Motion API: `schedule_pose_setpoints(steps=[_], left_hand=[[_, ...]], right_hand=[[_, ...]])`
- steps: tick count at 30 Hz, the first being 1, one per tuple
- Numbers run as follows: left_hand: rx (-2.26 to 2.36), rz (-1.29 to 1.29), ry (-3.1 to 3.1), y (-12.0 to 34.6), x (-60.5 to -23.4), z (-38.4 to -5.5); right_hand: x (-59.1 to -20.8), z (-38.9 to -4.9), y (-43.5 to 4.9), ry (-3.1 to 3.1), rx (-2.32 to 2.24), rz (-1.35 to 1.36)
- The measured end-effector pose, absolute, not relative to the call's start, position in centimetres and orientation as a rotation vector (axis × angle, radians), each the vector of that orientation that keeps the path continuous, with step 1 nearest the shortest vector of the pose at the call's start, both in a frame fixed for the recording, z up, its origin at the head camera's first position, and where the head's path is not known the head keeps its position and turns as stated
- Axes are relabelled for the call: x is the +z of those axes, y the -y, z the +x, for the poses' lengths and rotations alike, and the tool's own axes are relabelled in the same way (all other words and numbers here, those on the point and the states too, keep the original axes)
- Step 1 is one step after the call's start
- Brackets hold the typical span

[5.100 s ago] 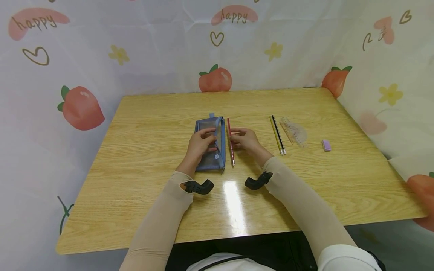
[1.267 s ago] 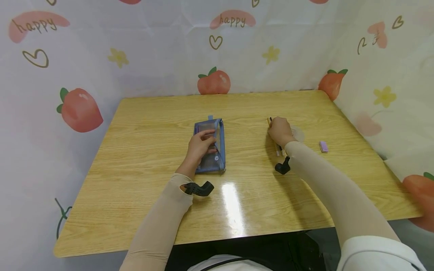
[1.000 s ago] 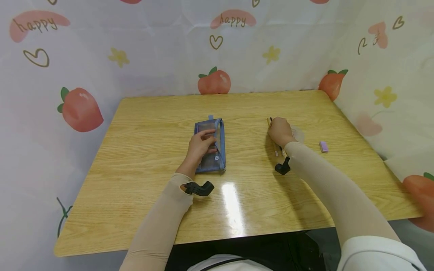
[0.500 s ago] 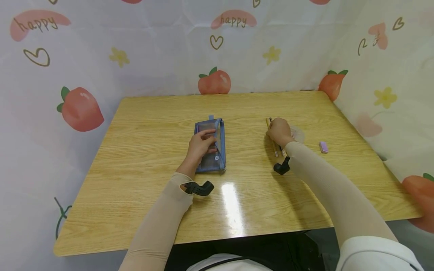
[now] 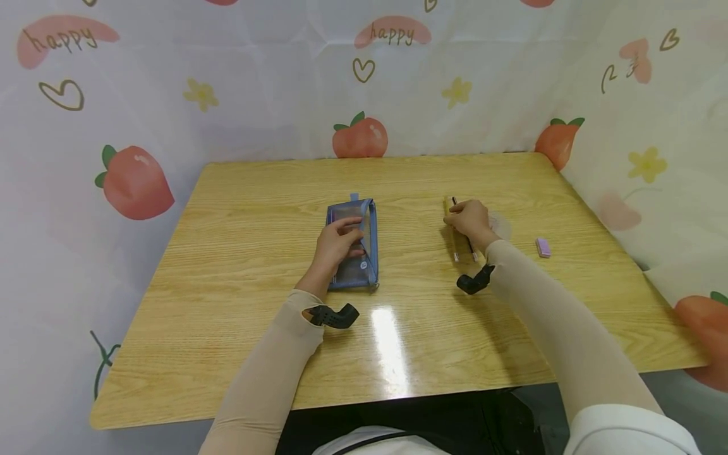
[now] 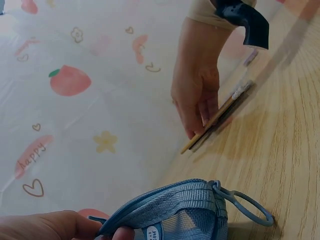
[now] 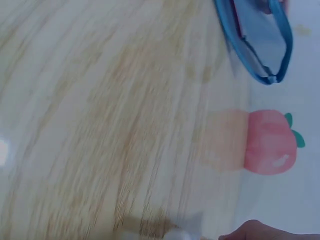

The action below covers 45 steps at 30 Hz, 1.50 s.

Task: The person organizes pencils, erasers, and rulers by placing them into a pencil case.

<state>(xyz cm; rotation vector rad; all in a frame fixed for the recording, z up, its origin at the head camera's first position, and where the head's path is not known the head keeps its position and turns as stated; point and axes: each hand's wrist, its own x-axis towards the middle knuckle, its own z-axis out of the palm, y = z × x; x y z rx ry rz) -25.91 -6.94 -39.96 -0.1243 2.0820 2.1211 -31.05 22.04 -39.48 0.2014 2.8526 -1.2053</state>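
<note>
In the head view, a blue mesh pencil case [image 5: 351, 273] lies on the table with its side opening gaping. My left hand [image 5: 337, 245] rests over it; in the left wrist view, thumb and finger pinch the edge of the case's opening. My right hand [image 5: 472, 220] pinches a yellow pencil [image 5: 454, 245] close to the tabletop. A black pencil [image 5: 472, 249] lies just right of it, partly under the hand. Through the case, a reddish stick [image 7: 237, 19] shows in the right wrist view. A clear plastic protractor [image 5: 502, 225] is partly hidden behind the right hand.
A purple eraser [image 5: 543, 247] lies right of the protractor. The wooden table [image 5: 244, 265] has its front edge close to the person, and a printed cloth [image 5: 273, 82] hangs behind and at both sides.
The red pencil has left its place beside the case. My right hand has gone over to the pencils, and the yellow one has shifted left, away from the black one. The left hand stays put.
</note>
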Motion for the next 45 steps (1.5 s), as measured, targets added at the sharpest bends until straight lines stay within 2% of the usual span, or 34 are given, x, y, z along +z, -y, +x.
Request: schedule_pose_setpoints(steps=[13, 22, 34, 45], left_hand=[[2.114, -0.140, -2.079, 7.1, -39.9, -25.9], [2.071, -0.156, -2.084, 6.9, -37.6, -24.6], [2.113, -0.160, -2.068, 7.1, -39.9, -26.1], [2.110, -0.149, -2.095, 6.9, -40.1, -26.2]], right_hand=[[-39.4, -30.9, -21.0, -2.518, -1.598, 0.327], [-39.7, -30.5, -19.6, -2.407, -1.733, 0.294], [-40.3, -30.1, -18.5, -2.340, -1.841, 0.311], [-41.2, -29.7, -17.6, -2.280, -1.869, 0.302]])
